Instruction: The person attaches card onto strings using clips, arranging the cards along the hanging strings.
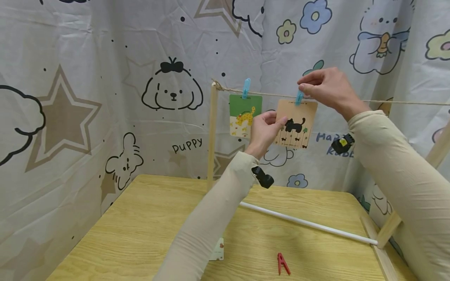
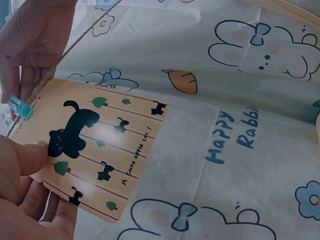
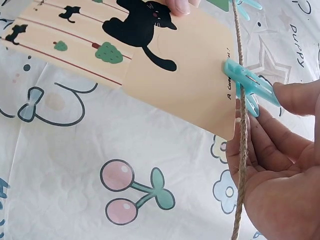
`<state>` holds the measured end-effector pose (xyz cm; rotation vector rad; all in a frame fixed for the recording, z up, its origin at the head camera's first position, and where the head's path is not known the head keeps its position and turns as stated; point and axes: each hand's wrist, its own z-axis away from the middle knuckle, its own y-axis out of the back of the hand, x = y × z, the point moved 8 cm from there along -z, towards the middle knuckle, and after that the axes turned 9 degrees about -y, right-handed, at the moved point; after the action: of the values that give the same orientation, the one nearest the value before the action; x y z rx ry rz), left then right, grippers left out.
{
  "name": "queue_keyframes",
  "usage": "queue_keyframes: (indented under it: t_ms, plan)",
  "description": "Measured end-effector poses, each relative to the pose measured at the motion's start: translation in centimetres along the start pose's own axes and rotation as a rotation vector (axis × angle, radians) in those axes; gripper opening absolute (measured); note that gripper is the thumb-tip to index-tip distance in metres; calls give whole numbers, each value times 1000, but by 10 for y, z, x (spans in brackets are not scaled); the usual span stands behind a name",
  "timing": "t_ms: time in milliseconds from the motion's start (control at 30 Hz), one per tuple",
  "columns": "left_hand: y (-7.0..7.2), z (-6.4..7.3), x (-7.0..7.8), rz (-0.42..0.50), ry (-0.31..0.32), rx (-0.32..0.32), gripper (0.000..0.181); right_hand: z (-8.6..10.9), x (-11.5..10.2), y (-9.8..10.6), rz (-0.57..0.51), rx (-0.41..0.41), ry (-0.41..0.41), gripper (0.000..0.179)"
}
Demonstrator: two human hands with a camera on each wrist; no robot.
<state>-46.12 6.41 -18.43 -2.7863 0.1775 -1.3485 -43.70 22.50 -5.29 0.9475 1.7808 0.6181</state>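
A peach card with a black cat (image 1: pixel 295 125) hangs at the twine line, its lower part tilted in the wrist views. My left hand (image 1: pixel 263 130) pinches the card's left edge, thumb on the front and fingers behind. A light blue clothespin (image 3: pixel 250 85) sits over the twine (image 3: pixel 241 165) at the card's top edge. With thumb and fingers at its handle ends, my right hand (image 1: pixel 328 88) pinches this clothespin. To the left, a green and cream card with a yellow animal (image 1: pixel 239 113) hangs from another blue clothespin (image 1: pixel 246 88), partly behind my left hand.
A wooden post (image 1: pixel 212 136) holds the twine's left end; a slanted wooden post (image 1: pixel 390 228) stands at right. On the wooden table (image 1: pixel 140 218) lie a white rod (image 1: pixel 309 223), a red clothespin (image 1: pixel 282 264) and a pale card (image 1: pixel 218 251) partly under my left forearm. Printed curtains hang behind.
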Motion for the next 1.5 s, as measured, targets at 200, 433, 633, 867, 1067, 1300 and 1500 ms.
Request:
queue_keyframes:
  t_ms: [200, 433, 633, 867, 1067, 1300, 1500]
  plan:
    - [5, 2, 1, -50, -28, -7, 23, 2, -2, 3, -22, 16, 14, 53]
    - [12, 5, 2, -153, -86, -10, 24, 2, -4, 7, -18, 56, 20, 55]
    - [15, 7, 5, -143, -109, -14, 22, 4, -3, 11, -36, 86, 27, 54]
    - [20, 10, 5, -184, -114, -11, 22, 15, -8, 17, -104, 167, 85, 45]
    - [30, 15, 5, -210, -144, -7, 21, 32, -10, 22, -171, 271, 144, 38]
    - [47, 21, 4, -194, -154, -20, 21, 58, -13, 16, -199, 310, 189, 34]
    - [62, 27, 6, -199, -194, -42, 22, 77, -16, 8, -210, 304, 229, 33]
